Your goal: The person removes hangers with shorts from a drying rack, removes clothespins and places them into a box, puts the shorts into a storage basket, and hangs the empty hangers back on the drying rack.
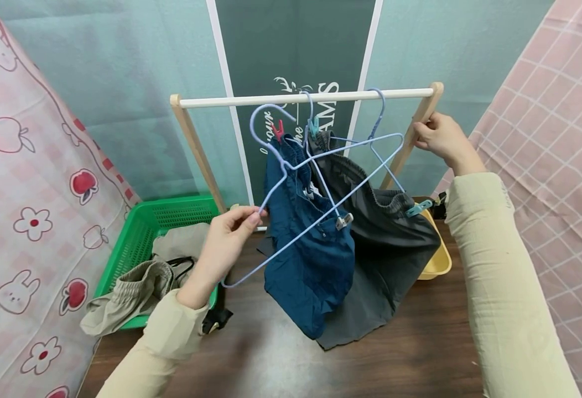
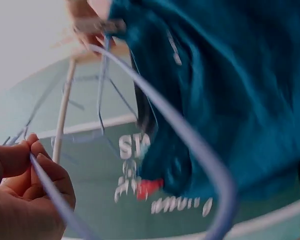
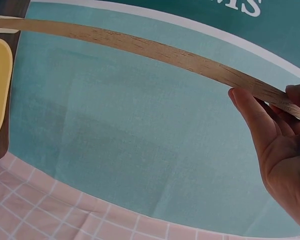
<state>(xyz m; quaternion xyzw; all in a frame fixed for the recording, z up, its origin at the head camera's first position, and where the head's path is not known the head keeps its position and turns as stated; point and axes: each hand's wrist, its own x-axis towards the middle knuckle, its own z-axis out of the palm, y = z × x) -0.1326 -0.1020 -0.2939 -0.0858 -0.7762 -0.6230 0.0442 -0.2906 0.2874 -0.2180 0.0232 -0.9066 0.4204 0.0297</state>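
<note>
My left hand (image 1: 221,246) pinches one arm of a pale blue wire hanger (image 1: 284,166), which carries no garment. Its hook stands in front of the white rail (image 1: 241,101), apart from it. Behind it hang dark blue shorts (image 1: 296,276), with a red clip (image 1: 278,130) and a grey clip (image 1: 343,221) at the waistband. Dark grey trousers (image 1: 383,260) hang beside them on another hanger (image 1: 382,110), held by teal clips (image 1: 419,208). My right hand (image 1: 444,141) grips the rack's right wooden post (image 3: 165,52) near its top.
On the left, a green basket (image 1: 117,260) holds beige garments (image 1: 141,287), one draped over its rim. A yellow basin (image 1: 439,265) stands behind the trousers at right. A small black item (image 1: 217,319) lies by the green basket. Patterned curtains flank both sides.
</note>
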